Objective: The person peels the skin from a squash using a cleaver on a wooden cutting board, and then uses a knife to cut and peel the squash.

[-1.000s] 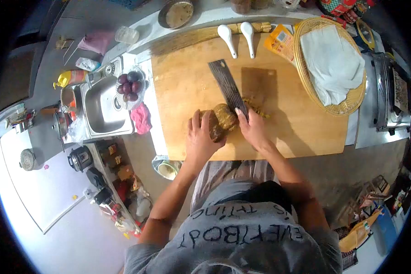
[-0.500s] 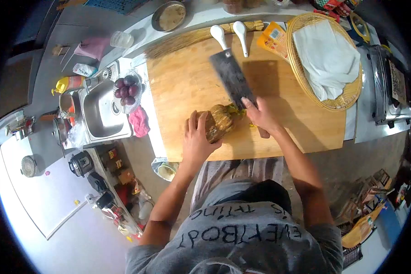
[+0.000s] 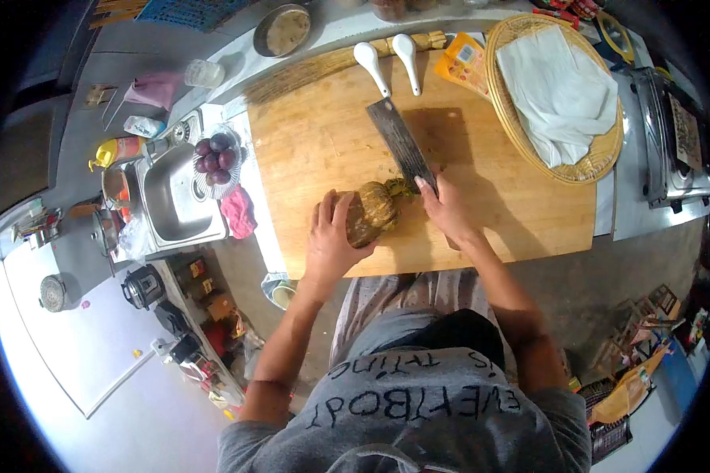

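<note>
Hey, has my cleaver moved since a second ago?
Yes, the cleaver has moved right: its far end was left of the handle tip of the left white spoon and now lines up with it.

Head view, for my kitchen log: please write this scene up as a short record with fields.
left hand: holding the lumpy brown food
right hand: holding the cleaver
bits: greenish, between food and cleaver
surface: wooden board
far edge: two white spoons
right side: wicker basket with white cloth
left side: dark round fruit beside the sink
</note>
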### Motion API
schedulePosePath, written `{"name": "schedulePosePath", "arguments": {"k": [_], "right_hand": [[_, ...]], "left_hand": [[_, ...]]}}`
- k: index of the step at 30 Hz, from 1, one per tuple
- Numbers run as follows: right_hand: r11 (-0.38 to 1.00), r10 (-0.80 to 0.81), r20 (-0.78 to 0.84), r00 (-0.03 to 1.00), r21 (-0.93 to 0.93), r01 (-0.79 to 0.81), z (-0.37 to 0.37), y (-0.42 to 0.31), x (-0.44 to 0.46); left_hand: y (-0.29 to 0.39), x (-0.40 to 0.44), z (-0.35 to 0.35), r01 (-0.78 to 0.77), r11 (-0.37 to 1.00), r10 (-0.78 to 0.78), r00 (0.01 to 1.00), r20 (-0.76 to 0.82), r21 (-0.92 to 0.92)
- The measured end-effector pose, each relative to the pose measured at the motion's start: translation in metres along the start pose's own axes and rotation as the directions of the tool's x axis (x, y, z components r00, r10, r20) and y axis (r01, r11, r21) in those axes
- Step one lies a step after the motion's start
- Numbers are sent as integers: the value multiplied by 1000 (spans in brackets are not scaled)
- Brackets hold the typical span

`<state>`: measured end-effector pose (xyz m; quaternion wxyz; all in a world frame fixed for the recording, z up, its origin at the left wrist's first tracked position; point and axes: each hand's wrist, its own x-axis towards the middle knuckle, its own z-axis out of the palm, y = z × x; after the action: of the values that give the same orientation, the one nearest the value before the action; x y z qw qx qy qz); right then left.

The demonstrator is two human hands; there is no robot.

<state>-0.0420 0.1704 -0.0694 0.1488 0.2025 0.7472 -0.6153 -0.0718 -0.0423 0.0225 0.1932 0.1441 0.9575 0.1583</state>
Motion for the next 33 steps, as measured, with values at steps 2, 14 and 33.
{"name": "schedulePosePath", "arguments": {"k": [2, 14, 33], "right_hand": [[998, 31, -11, 999, 61, -31, -3, -1, -4], [990, 68, 37, 997, 119, -72, 0, -3, -6], [925, -225, 375, 899, -207, 318, 53, -56, -47]], "left_hand": [[-8, 3, -1, -60, 998, 60, 998, 19, -10], [-75, -14, 1, -179, 896, 167, 984, -66, -406], [-115, -77, 44, 48, 676, -171, 981, -94, -735]]}}
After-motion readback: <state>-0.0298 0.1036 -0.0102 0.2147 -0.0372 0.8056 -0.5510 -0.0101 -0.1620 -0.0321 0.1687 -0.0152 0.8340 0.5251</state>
